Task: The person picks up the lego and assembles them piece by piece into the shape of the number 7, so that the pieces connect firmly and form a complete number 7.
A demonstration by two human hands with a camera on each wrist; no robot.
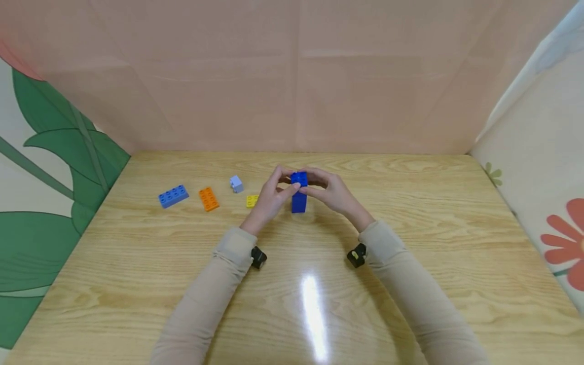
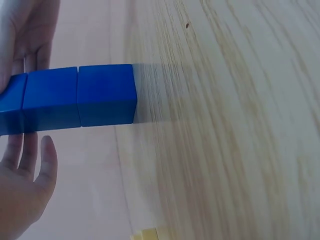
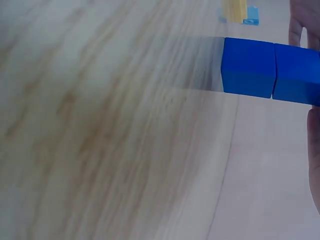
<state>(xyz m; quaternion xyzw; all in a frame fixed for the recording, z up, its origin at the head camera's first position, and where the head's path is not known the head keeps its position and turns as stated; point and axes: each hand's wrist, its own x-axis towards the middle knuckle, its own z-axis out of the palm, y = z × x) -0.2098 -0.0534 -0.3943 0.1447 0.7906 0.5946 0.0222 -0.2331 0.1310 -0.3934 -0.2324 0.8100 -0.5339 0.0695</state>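
Observation:
A narrow tower of dark blue bricks (image 1: pixel 298 202) stands upright on the wooden table; at least three show in the left wrist view, one on another. Its topmost brick (image 1: pixel 299 177) has studs facing up. From the left side, my left hand (image 1: pixel 270 202) pinches the upper part of the tower, thumb at the front and fingers behind. My right hand (image 1: pixel 337 195) grips the same part from the right, its thumb close to the other. The lower bricks (image 3: pixel 248 67) are free of both hands. Most of the fingertips behind the tower are hidden.
Left of the hands lie a blue eight-stud brick (image 1: pixel 173 196), an orange brick (image 1: pixel 209 199), a small pale blue brick (image 1: pixel 236 184) on its side, and a yellow brick (image 1: pixel 252 201) partly covered by my left hand. A pinkish cloth wall (image 1: pixel 292 101) borders the table's back.

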